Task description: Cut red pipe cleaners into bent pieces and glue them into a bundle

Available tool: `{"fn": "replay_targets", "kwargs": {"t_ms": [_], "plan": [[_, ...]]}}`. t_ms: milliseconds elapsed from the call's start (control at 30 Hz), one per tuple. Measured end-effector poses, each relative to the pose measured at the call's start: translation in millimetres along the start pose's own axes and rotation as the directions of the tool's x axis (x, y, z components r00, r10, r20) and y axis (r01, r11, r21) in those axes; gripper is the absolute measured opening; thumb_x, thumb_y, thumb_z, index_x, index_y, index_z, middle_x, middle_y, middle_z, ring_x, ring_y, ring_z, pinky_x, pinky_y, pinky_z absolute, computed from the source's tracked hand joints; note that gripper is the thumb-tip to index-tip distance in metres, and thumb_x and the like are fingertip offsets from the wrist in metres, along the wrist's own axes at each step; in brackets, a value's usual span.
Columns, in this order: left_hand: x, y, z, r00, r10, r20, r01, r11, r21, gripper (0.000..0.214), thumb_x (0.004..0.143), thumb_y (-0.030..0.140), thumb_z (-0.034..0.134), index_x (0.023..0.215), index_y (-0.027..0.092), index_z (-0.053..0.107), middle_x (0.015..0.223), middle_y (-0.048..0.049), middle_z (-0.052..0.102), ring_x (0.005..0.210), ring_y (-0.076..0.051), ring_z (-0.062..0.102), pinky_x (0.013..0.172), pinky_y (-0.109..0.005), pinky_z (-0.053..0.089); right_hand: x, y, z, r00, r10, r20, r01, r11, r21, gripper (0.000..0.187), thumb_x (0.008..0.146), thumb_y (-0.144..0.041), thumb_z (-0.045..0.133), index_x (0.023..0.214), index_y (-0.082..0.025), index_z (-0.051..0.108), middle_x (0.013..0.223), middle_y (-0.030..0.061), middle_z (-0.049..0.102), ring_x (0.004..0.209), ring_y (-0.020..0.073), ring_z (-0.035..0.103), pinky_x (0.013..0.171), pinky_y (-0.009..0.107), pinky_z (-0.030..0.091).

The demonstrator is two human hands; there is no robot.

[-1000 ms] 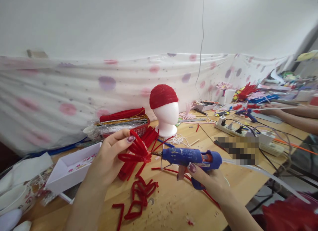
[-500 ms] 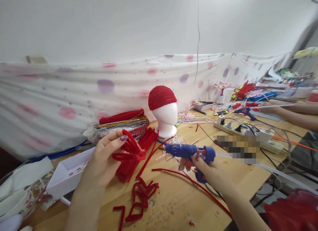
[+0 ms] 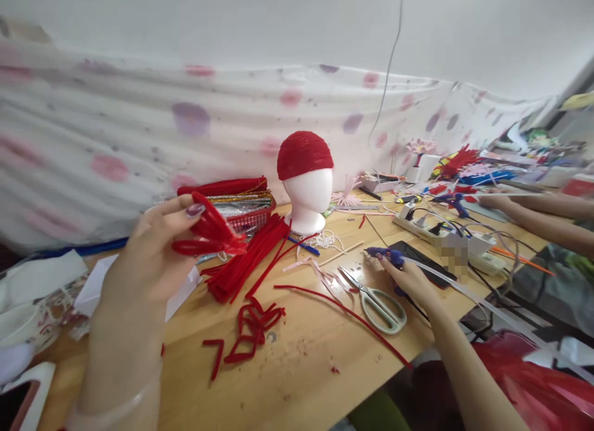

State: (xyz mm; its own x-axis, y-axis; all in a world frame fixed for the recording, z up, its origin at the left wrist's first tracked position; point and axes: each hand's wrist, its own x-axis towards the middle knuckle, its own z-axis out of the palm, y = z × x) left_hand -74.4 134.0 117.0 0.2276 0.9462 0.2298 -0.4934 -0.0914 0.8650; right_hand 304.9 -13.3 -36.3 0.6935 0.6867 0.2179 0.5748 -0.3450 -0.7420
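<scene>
My left hand [image 3: 148,255] is raised at the left and pinches a fan of folded red pipe-cleaner loops [image 3: 211,233]. My right hand [image 3: 408,279] is stretched out to the right over the wooden table [image 3: 301,369] and grips a blue glue gun [image 3: 387,255], held low by a dark flat device. Pale-handled scissors [image 3: 378,301] lie just left of that hand. A heap of red pipe cleaners [image 3: 245,264] and bent red pieces [image 3: 250,326] lie between my hands. A white foam head with a red cap [image 3: 305,180] stands behind.
A red basket of stems [image 3: 244,211] and a white box [image 3: 99,282] sit at the left. Power strips with cables [image 3: 445,233] run along the right. Another person's arms [image 3: 538,211] rest at the far right among craft clutter. A spotted cloth hangs behind.
My right hand has carried the glue gun away from the red loops, out to the right and down near the table. My left hand has lifted the loops up and left; scissors now show.
</scene>
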Motion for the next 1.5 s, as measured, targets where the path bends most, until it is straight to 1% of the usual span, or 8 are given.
{"fn": "replay_targets", "kwargs": {"t_ms": [267,367,533,633,700,833,900,1500], "plan": [[10,-11,-1.4,0.988,0.037,0.15,-0.035,0.999,-0.012,0.008,0.073,0.005,0.067,0.072,0.012,0.072,0.061,0.0,0.072,0.053,-0.011,0.065,0.057,-0.022,0.053,-30,3,-24,0.992,0.121,-0.04,-0.127,0.922,-0.366,0.055,0.069,-0.056,0.061,0.096,-0.009,0.069,0.104,0.0301,0.073,0.105,0.0492,0.065,0.085,0.057,0.05],[11,-11,-2.9,0.981,0.034,0.189,-0.031,0.999,-0.019,0.009,0.079,0.004,0.067,0.074,0.012,0.071,0.064,0.0003,0.073,0.057,-0.01,0.068,0.058,-0.02,0.053,-54,-10,-40,0.966,0.225,0.127,-0.151,0.891,-0.428,0.045,0.075,-0.057,0.051,0.087,-0.017,0.069,0.075,0.0185,0.074,0.075,0.04,0.071,0.065,0.049,0.053],[15,-10,-5.9,0.973,0.054,0.224,-0.06,0.998,0.023,0.009,0.079,0.008,0.067,0.073,0.014,0.071,0.062,0.0026,0.071,0.057,-0.011,0.068,0.056,-0.019,0.052,-95,-79,-17,0.904,-0.267,0.333,0.311,0.947,-0.085,0.033,0.093,-0.047,0.05,0.1,-0.022,0.071,0.048,-0.0022,0.055,0.037,0.0177,0.051,0.038,0.028,0.041],[17,-10,-7.4,0.978,0.048,0.201,-0.066,0.994,0.084,0.006,0.077,0.013,0.07,0.072,0.016,0.07,0.061,0.0045,0.068,0.059,-0.011,0.068,0.057,-0.02,0.051,-115,-140,28,0.638,-0.557,0.532,0.542,0.815,0.204,0.025,0.101,-0.032,0.051,0.091,-0.021,0.071,0.07,0.0023,0.071,0.047,0.0132,0.059,0.047,0.023,0.046],[17,-9,-8.3,0.98,0.046,0.194,-0.061,0.995,0.074,0.004,0.075,0.013,0.071,0.073,0.017,0.07,0.065,0.0044,0.07,0.06,-0.011,0.068,0.058,-0.02,0.05,-126,-174,63,0.358,-0.737,0.573,0.732,0.602,0.317,0.017,0.1,-0.021,0.055,0.102,-0.019,0.072,0.089,0.0074,0.074,0.077,0.0196,0.068,0.066,0.028,0.053],[13,-7,-11.1,0.974,0.017,0.226,-0.03,0.998,0.053,0.005,0.069,0.017,0.076,0.073,0.017,0.072,0.069,0.0029,0.072,0.058,-0.01,0.065,0.056,-0.02,0.048,-141,-202,118,-0.031,-0.743,0.669,0.922,0.236,0.306,0.015,0.095,-0.009,0.06,0.102,-0.017,0.072,0.104,0.0082,0.072,0.096,0.0227,0.064,0.086,0.035,0.052],[12,-7,-13.2,0.975,0.022,0.222,-0.04,0.996,0.08,0.01,0.067,0.022,0.079,0.074,0.018,0.073,0.07,0.0029,0.071,0.06,-0.01,0.064,0.058,-0.021,0.048,-146,-201,137,-0.114,-0.681,0.723,0.971,0.077,0.226,0.008,0.094,-0.015,0.064,0.094,-0.015,0.072,0.1,0.0086,0.072,0.093,0.0253,0.064,0.078,0.037,0.053],[7,2,-14.9,0.968,-0.018,0.252,0.0,0.997,0.074,0.018,0.061,0.025,0.082,0.074,0.019,0.07,0.068,0.0023,0.07,0.06,-0.011,0.059,0.058,-0.023,0.045,-145,-196,150,-0.177,-0.797,0.577,0.979,-0.08,0.189,0.011,0.101,-0.019,0.057,0.095,-0.014,0.065,0.084,0.003,0.073,0.076,0.0195,0.061,0.072,0.034,0.048]]}}
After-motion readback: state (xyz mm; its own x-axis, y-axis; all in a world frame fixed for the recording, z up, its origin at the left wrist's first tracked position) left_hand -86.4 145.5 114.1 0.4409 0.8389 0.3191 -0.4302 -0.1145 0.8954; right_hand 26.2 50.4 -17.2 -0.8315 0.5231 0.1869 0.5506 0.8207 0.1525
